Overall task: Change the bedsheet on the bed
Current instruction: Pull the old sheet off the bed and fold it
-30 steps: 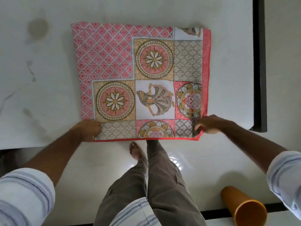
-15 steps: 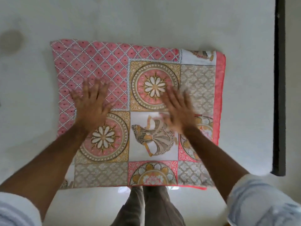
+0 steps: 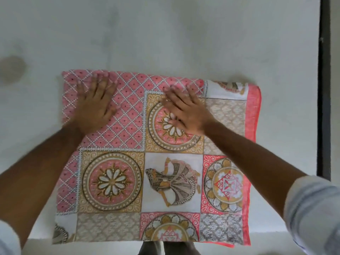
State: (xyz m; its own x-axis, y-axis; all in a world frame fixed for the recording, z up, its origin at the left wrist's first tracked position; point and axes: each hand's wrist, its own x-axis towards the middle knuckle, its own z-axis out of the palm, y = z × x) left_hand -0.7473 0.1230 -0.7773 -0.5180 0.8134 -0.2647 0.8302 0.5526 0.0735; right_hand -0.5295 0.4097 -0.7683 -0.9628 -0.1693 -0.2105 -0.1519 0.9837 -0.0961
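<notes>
A folded bedsheet (image 3: 147, 162) lies flat on the bed (image 3: 165, 34), a squarish pad printed in patchwork blocks. Its left and far parts carry a pink diamond lattice; the middle has two round flower medallions in tan frames, a white block with a dancing figure, and a red block with a round emblem. A plain red band runs down its right side. The near edge of the sheet reaches the near edge of the bed and seems to overhang it slightly; the right side stops short of the bed's right edge, and bare white mattress shows to the left and far beyond it.

Both hands rest palm-down on the far half of the sheet, fingers straight and spread, gripping nothing. The left hand (image 3: 93, 105) lies on the pink lattice near the sheet's far left corner, its fingertips close to the far fold. The right hand (image 3: 185, 111) lies over the far flower medallion, fingers pointing toward the far left. Both are a little blurred. The forearms reach in from the near corners, with pale striped sleeves (image 3: 312, 214) pushed up.

A dark frame rail (image 3: 324, 89) runs along the bed's right edge. A faint stain (image 3: 12, 69) marks the mattress at far left. Below the sheet's near edge a bit of the person's trousers (image 3: 160, 248) shows.
</notes>
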